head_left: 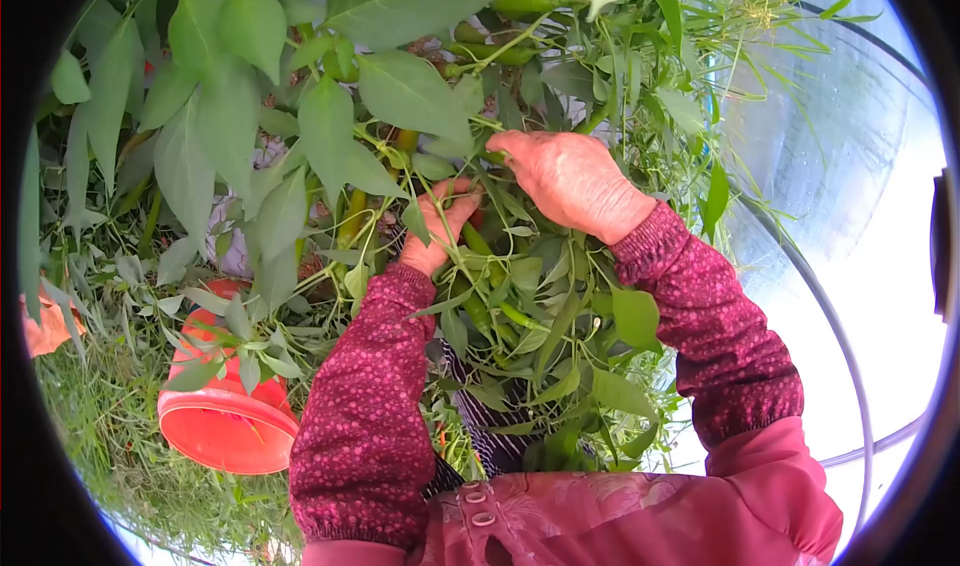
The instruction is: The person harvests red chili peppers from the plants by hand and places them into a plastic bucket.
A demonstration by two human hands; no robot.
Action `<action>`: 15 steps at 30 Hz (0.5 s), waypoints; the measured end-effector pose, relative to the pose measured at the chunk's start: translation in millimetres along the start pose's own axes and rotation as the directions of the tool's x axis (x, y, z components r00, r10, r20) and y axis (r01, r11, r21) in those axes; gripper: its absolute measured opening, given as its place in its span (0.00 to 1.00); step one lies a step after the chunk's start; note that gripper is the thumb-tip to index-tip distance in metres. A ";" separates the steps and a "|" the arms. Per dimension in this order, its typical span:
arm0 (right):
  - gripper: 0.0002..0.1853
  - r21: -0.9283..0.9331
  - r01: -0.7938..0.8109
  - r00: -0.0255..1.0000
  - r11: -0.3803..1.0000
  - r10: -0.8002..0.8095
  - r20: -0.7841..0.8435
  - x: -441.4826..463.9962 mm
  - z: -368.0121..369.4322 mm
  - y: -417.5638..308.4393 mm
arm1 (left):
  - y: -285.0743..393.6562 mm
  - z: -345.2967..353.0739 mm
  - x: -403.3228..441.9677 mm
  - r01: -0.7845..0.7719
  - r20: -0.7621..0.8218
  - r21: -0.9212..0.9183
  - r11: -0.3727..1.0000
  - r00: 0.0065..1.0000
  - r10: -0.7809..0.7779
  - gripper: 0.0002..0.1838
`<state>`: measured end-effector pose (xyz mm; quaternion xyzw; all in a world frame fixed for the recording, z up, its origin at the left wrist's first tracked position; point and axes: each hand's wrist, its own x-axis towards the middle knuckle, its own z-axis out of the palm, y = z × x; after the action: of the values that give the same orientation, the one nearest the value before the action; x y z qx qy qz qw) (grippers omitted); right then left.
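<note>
Both of my hands are in among the leafy stems of a pepper plant [410, 91]. My left hand [440, 224] is closed around something at a stem, partly behind leaves; a bit of red shows beside its fingers. Higher and to the right, my right hand [575, 181] has its fingers pressed together at a thin green stem [487, 124]. Long green peppers [478, 316] hang below my hands, and a yellowish pepper [352, 219] hangs left of my left hand.
A red bucket [228, 428] lies tilted in the grass at the lower left. At the far left edge is an orange-red object [50, 324]. Clear plastic sheeting [800, 296] with a dark curved pipe [835, 326] stands on the right.
</note>
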<state>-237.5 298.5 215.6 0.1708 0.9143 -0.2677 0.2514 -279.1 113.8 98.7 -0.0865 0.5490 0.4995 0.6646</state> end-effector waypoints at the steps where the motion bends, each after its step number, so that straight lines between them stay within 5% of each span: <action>1: 0.16 0.000 0.005 1.000 1.000 -0.005 -0.003 -1.0 0.8 0.0 | 5.8 -0.9 -5.3 0.050 0.008 0.050 0.997 0.999 -0.051 0.13; 8: 0.15 -0.034 0.002 0.999 0.999 -0.001 0.044 1.8 -9.1 -22.3 | -9.2 -9.5 -11.1 -0.053 0.039 0.190 0.980 0.998 0.047 0.15; 10: 0.15 -0.025 -0.008 0.988 1.000 0.012 0.152 4.7 -15.8 -34.7 | 6.3 -7.5 -17.1 -0.086 0.025 0.558 0.825 0.996 0.087 0.18; 12: 0.15 -0.007 0.037 0.981 0.999 -0.035 0.192 16.0 -11.8 -33.5 | -7.3 -2.9 -9.8 0.009 -0.091 0.646 0.763 0.994 0.065 0.19; 14: 0.16 0.086 0.146 0.976 0.986 -0.158 0.149 28.6 -17.3 -50.1 | -57.5 -2.5 15.8 -0.046 -0.232 0.167 0.985 0.969 0.085 0.16; 15: 0.17 0.102 0.272 0.961 0.957 -0.275 0.017 36.7 -15.4 -64.3 | -13.0 5.9 -4.6 -0.023 -0.284 -0.422 0.906 0.953 -0.108 0.13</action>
<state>-301.8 262.6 232.5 0.0506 0.9108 -0.3474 0.2171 -264.9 108.7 99.1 -0.3148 0.5211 0.5721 0.5496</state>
